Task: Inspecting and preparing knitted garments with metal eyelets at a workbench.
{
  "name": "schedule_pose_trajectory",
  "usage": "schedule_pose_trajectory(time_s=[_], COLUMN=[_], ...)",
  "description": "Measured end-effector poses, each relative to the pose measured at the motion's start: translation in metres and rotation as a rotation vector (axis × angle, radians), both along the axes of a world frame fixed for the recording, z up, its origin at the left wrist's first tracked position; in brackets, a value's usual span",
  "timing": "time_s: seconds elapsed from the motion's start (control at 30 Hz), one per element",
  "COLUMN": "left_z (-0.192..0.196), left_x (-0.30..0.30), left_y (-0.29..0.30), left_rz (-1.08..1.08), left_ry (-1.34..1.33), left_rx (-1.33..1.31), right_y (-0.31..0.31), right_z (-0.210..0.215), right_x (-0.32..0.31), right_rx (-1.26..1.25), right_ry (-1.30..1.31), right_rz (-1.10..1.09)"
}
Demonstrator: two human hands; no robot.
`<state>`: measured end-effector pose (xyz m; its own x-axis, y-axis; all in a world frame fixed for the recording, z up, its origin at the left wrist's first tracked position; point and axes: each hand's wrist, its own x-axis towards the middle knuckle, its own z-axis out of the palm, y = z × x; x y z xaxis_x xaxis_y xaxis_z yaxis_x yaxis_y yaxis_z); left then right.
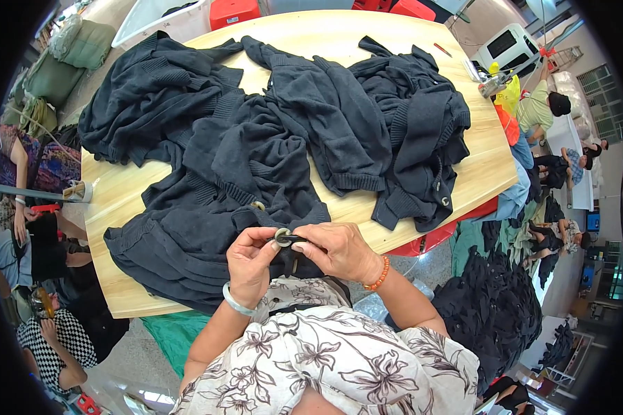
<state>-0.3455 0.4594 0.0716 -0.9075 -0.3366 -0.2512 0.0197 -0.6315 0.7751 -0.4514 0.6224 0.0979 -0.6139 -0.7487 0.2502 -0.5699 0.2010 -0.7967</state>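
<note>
A round greenish-beige button (282,236) is pinched between the thumb and finger of my left hand (247,264). Close beside it, my right hand (340,250) is closed with thumb and forefinger on a dark edge next to the button, which looks like part of the knit. Under both hands lies a dark navy knit cardigan (180,249), bunched up at the table's near edge. Another button (257,205) shows on it just beyond my fingers. What my curled lower fingers touch is hidden.
More dark knit garments (332,117) lie heaped over the light wooden table (488,155). A large dark garment pile (488,304) is on the floor at right. Red stools (234,11) and a white bin (160,24) stand beyond the table. Other people (55,339) sit at left and right.
</note>
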Motion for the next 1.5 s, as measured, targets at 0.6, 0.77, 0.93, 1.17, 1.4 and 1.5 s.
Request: schedule_pose_trajectory(time_s=[0.6, 0.77, 0.93, 1.17, 1.4, 1.5], left_z=[-0.007, -0.006, -0.006, -0.009, -0.010, -0.005], left_x=[-0.001, 0.001, 0.000, -0.003, -0.002, -0.002], left_y=[-0.002, -0.005, -0.010, -0.011, -0.008, -0.012], left_rz=[-0.010, -0.011, 0.008, 0.021, 0.034, 0.040], left_ry=[-0.038, -0.019, -0.038, -0.055, -0.064, -0.071], left_rx=[0.094, 0.089, 0.175, 0.257, 0.102, 0.142], right_y=[-0.014, -0.022, -0.020, -0.015, -0.031, -0.033], right_z=[-0.009, -0.018, -0.019, -0.015, -0.024, -0.027], right_x=[0.007, 0.003, -0.003, 0.011, 0.019, 0.014], right_rx=[-0.113, -0.262, -0.264, -0.188, -0.220, -0.278], right_ry=[-0.381, -0.598, -0.987, -0.717, -0.469, -0.545], right_rz=[-0.084, -0.023, -0.202, -0.212, -0.242, -0.321])
